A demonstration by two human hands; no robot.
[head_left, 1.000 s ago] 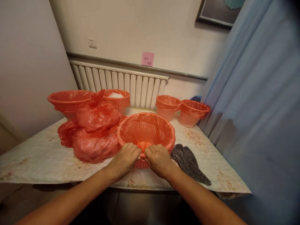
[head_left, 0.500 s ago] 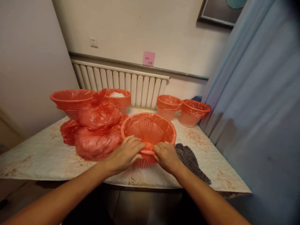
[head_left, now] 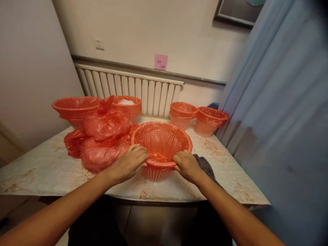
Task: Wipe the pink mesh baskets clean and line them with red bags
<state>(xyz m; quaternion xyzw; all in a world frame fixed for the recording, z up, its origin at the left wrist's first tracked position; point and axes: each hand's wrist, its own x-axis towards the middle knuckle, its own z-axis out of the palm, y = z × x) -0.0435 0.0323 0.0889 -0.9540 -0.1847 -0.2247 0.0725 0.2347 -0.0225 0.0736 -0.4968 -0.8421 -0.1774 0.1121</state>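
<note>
A wastebasket (head_left: 156, 175) with pierced sides stands upright near the front of the table. A red plastic bag (head_left: 166, 136) lines it, and the bag's edge is folded over the rim. On the near left of that rim, my left hand (head_left: 132, 160) is closed, fingers over the top and thumb outside. My right hand (head_left: 188, 165) grips the near right of the rim in the same way, pressing the bag against it. Between the two hands a stretch of covered rim shows. The fingertips are partly hidden.
Filled red bags (head_left: 105, 150) are heaped left of the basket. Behind them stand two lined baskets, a wide one (head_left: 77, 104) and one holding something white (head_left: 126, 102). Two more lined baskets (head_left: 183, 112) stand at the back right. A dark grey cloth (head_left: 205, 165) lies beside my right hand.
My hands have moved apart along the near rim, the left one to the left and the right one slightly right. The bag's edge now lies smoother over the front.
</note>
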